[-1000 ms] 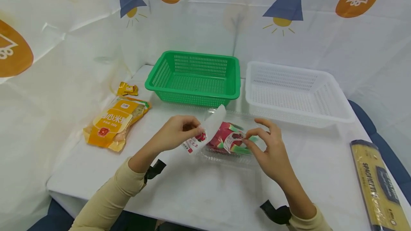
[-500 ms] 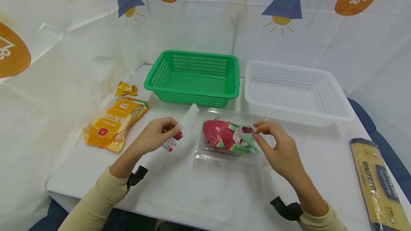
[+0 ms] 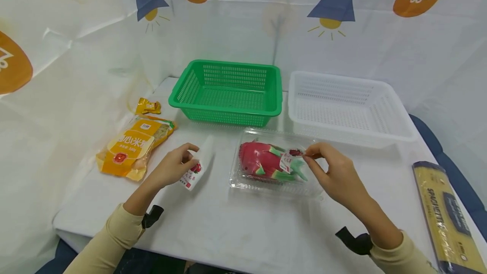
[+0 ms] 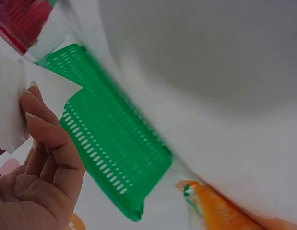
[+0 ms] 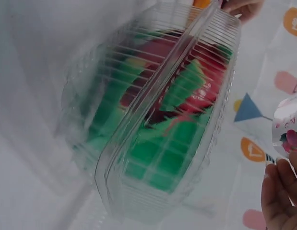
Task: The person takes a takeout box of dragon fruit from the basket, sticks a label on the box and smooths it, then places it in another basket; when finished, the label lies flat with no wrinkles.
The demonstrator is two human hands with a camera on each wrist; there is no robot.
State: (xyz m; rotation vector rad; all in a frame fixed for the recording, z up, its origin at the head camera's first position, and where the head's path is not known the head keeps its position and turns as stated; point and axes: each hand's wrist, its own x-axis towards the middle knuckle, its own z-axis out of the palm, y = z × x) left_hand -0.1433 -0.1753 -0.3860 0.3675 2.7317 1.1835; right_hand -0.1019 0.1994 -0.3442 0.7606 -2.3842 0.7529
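Observation:
A red dragon fruit (image 3: 258, 157) with green scales lies inside a clear plastic clamshell box (image 3: 236, 181) in the middle of the table. My left hand (image 3: 172, 166) pinches a white backing sheet of labels (image 3: 191, 176) to the left of the box; its loose end sticks up, and in the left wrist view the fingers and thumb grip the sheet (image 4: 45, 88). My right hand (image 3: 336, 174) pinches a single label sticker (image 3: 287, 160), printed with a dragon fruit, by its edge. That sticker overlaps the box's right part in the head view; the right wrist view shows the sticker (image 5: 285, 124) apart from it.
Behind the box stand a green basket (image 3: 224, 115) and a white basket (image 3: 342, 132). A yellow snack bag (image 3: 131, 147) and a small gold packet (image 3: 148, 106) lie at the left. A spaghetti pack (image 3: 447, 219) lies along the right edge.
My left hand has moved left with the label sheet, away from the box. The sticker has parted from the sheet and moved slightly right in my right hand, uncovering the dragon fruit from view.

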